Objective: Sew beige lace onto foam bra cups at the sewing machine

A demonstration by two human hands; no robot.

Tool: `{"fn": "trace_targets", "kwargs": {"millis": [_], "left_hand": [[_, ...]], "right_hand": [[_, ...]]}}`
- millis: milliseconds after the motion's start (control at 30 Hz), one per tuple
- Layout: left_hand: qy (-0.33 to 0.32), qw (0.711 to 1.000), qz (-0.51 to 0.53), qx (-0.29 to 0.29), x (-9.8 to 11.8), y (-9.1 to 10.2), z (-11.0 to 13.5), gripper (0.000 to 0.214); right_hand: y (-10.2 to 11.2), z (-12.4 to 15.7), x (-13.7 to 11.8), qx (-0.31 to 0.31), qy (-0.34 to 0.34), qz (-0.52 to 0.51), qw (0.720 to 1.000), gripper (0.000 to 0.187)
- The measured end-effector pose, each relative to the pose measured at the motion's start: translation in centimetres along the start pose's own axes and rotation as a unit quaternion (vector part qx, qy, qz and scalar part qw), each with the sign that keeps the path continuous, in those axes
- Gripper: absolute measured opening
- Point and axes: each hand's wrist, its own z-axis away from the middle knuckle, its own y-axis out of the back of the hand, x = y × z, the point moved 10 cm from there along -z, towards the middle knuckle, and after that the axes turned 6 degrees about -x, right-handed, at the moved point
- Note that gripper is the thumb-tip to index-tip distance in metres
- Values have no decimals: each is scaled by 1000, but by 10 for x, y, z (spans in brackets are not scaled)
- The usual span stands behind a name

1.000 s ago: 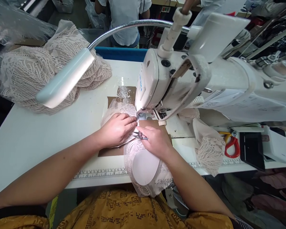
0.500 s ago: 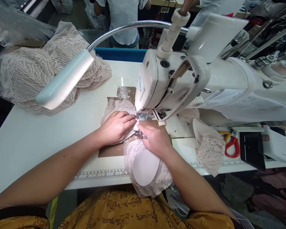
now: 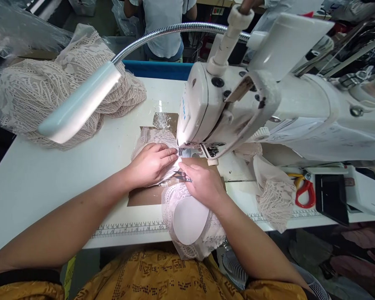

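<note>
A beige lace bra piece [image 3: 190, 216] with a white padded cup lies on the white table [image 3: 43, 183] and hangs over its front edge. My left hand [image 3: 151, 163] lies flat on the lace just left of the needle of the white sewing machine [image 3: 237, 108], fingers stretched toward the presser foot. My right hand [image 3: 203, 182] rests on the lace in front of the needle, fingers curled around small thread snips [image 3: 183, 176] whose dark blades point left.
A heap of beige lace [image 3: 34, 96] sits at the table's back left under a gooseneck lamp [image 3: 78, 102]. More lace [image 3: 273, 191] hangs right of the machine, beside red-handled scissors [image 3: 303, 192] and a black phone [image 3: 331, 198]. A person stands behind the table.
Both hands and the lace have crept slightly away from me toward the needle. The grip on the snips is unchanged.
</note>
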Motion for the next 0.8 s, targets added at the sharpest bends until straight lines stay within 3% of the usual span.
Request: {"fn": "trace_targets", "kwargs": {"millis": [300, 533, 700, 800], "left_hand": [[51, 998, -19, -35, -14, -5, 0, 45], [68, 997, -27, -35, -17, -7, 2, 47], [105, 993, -37, -38, -15, -1, 8, 44], [146, 986, -35, -69, -15, 5, 19, 37]], "right_hand": [[1, 1, -1, 9, 3, -20, 1000, 55], [9, 2, -2, 27, 1, -47, 999, 28], [11, 4, -2, 39, 25, -100, 994, 30], [15, 6, -1, 56, 47, -136, 988, 26]]}}
